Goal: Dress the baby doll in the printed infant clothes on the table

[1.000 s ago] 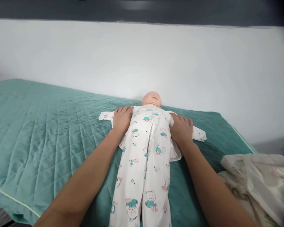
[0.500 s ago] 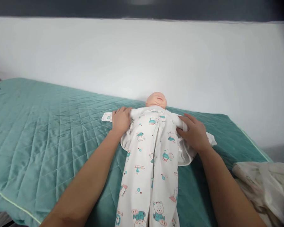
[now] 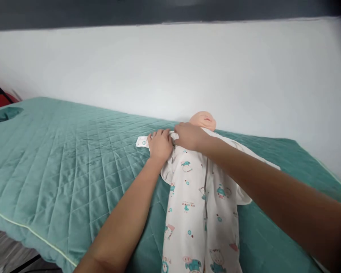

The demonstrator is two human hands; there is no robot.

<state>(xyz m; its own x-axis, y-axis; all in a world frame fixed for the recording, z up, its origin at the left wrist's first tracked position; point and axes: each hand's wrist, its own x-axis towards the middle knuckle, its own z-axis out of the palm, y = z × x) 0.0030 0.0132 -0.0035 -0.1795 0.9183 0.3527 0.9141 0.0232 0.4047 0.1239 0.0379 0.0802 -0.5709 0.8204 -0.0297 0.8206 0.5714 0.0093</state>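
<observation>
A baby doll lies on its back, its pale head near the wall. On its body is a white baby romper printed with cartoon animals, with a front seam running down the middle. My left hand is closed over the romper's left-side sleeve, and the sleeve's cuff sticks out beyond the fingers. Beside it, my right hand reaches across the doll's chest. Its curled fingers grip the same sleeve close to the shoulder, partly hiding the cloth there. The opposite sleeve lies spread out, partly behind my right forearm.
Under the doll is a green quilted cover with a light piped edge. A hole opens at its far left end, near a red and black object. A white wall stands behind. Grey floor shows at lower left.
My right hand has left the right-side sleeve and crossed the chest to the left-side sleeve, beside my left hand. The view has shifted left, so the doll appears farther right.
</observation>
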